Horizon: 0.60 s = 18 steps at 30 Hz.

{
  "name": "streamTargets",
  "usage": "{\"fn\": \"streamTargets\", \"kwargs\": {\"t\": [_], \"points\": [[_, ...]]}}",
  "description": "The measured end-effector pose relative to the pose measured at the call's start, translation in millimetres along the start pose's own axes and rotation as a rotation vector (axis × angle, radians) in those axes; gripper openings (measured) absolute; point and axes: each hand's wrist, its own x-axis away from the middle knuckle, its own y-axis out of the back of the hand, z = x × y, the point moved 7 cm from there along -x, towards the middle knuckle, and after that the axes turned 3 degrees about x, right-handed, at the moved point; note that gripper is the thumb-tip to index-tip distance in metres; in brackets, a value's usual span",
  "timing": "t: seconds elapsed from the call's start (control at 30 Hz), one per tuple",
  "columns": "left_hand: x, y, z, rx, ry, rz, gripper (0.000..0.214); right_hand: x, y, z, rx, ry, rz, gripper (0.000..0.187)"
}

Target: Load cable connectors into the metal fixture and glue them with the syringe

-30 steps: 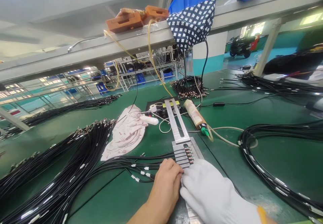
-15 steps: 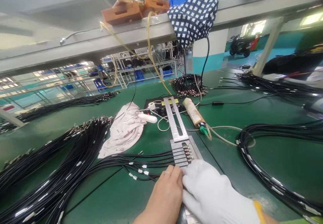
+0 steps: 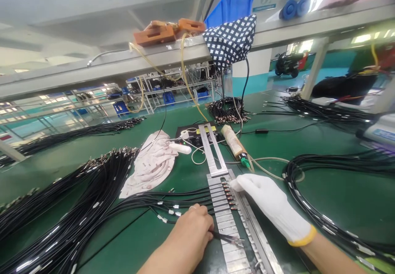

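Holding cable ends [image 3: 227, 237] crosswise over the metal fixture [image 3: 235, 261] in the nearer left hand [image 3: 194, 226], with the gloved right hand [image 3: 267, 198] farther up beside the seated connectors [image 3: 229, 198] in an unreadable grip.

Black cables [image 3: 202, 202] (metal-tipped), side by side across a slotted fixture [image 3: 227, 225].

Fairly bright, even light covers the green desk [image 3: 271, 144]. Daylight glares through a window [image 3: 304, 47] beyond its far right corner. White glints streak the black cables [image 3: 58, 224] by the near left corner, and the gloved right hand [image 3: 267, 198] looks very pale. Wide-angle stretching smears the right edge; shelving [image 3: 179, 87] past the far edge is soft.
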Motion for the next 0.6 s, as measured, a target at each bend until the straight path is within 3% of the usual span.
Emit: {"fn": "streamTargets", "kwargs": {"t": [0.13,0.23,0.3,0.47,0.6], "points": [[3,9.6,3,0.282,0.111,0.044,0.02,0,-2,1,-0.044,-0.02,0.015,0.05],[6,3.3,6,0.522,0.11,0.13,0.013,1,-3,6,-0.06,0.0,0.027,0.051],[4,-2.0,8,0.587,0.088,0.115,0.009,1,-2,7,-0.069,-0.005,0.02,0.05],[-6,-2.6,10,0.333,0.093,-0.169,0.013,2,4,3,-0.066,-0.033,-0.034,0.049],[-10,-6.7,1,0.032,0.041,-0.23,0.019,1,3,1,-0.038,-0.023,-0.024,0.051]]}}
